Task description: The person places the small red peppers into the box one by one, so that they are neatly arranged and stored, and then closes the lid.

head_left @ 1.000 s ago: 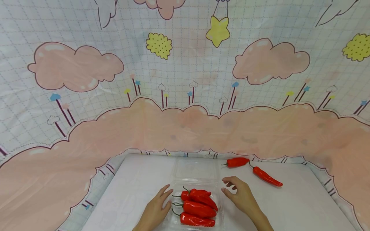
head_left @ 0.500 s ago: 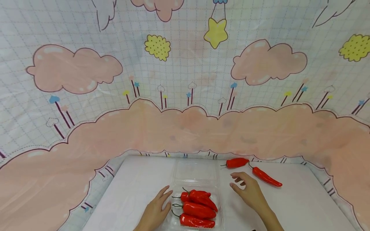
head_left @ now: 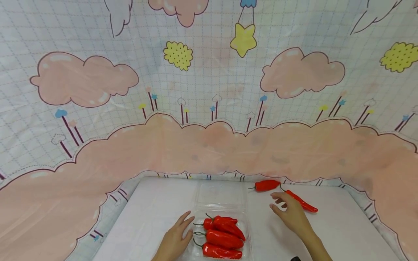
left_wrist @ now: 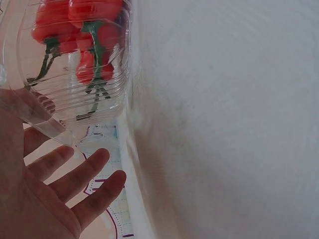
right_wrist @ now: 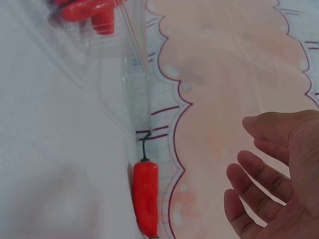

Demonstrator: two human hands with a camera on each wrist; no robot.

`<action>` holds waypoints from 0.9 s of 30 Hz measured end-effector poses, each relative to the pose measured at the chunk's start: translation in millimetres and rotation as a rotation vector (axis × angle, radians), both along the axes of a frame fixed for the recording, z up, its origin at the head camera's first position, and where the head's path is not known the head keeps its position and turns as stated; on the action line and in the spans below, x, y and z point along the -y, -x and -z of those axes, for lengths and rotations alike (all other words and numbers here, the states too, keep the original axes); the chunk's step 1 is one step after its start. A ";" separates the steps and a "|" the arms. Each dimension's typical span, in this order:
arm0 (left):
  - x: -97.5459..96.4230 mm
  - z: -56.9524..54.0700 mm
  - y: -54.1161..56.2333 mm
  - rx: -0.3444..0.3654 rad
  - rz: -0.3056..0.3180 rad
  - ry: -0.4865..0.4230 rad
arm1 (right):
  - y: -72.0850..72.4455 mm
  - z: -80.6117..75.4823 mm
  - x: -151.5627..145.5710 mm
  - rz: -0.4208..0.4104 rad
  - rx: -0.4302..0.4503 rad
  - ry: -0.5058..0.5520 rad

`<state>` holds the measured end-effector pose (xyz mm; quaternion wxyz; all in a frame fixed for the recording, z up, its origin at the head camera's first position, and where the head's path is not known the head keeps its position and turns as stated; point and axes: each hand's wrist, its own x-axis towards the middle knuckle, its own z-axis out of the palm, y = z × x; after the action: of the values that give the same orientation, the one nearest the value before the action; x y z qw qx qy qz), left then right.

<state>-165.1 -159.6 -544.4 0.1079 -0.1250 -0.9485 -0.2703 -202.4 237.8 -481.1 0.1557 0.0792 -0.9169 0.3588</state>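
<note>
Several red chili peppers [head_left: 225,237] lie in a clear plastic clamshell box [head_left: 249,250], stems pointing left. My left hand [head_left: 176,235] is at the box's left side, fingers spread; in the left wrist view the fingers [left_wrist: 82,179] are by the box's clear ribbed wall. My right hand [head_left: 292,214] is over the table to the right of the box, fingers loosely bent with nothing between them. It overlaps part of a long red chili pepper [head_left: 308,207] in the head view. Another red chili pepper [head_left: 267,185] lies behind it, also in the right wrist view.
The box's clear lid [head_left: 220,194] is folded back flat behind it. A white table [head_left: 156,203] carries everything, and a cloth backdrop [head_left: 209,145] with pink clouds rises at its far edge. A small dark object [head_left: 295,259] shows at the bottom, near the right forearm.
My right hand has moved away from the box, rightward and slightly farther back, toward the long chili pepper. The left hand has stayed beside the box.
</note>
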 end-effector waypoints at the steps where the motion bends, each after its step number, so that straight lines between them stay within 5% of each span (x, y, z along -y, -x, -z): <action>1: 0.1 0.4 0.1 0.002 -0.001 0.000 | -0.1 -0.5 -1.8 0.002 0.004 -0.001; 10: 0.3 1.0 -0.5 0.014 -0.003 -0.006 | 0.8 -3.1 -15.5 0.040 0.000 -0.043; 22: -0.1 0.0 -0.2 0.007 -0.002 -0.005 | 0.2 2.6 -32.1 0.086 -0.138 -0.072; 27: 0.2 0.7 -0.2 0.005 -0.003 0.003 | -2.1 0.8 -38.4 0.105 -0.075 -0.072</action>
<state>-164.9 -159.8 -545.0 0.1057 -0.1231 -0.9494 -0.2689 -200.2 276.3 -481.9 0.2056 0.0497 -0.9257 0.3135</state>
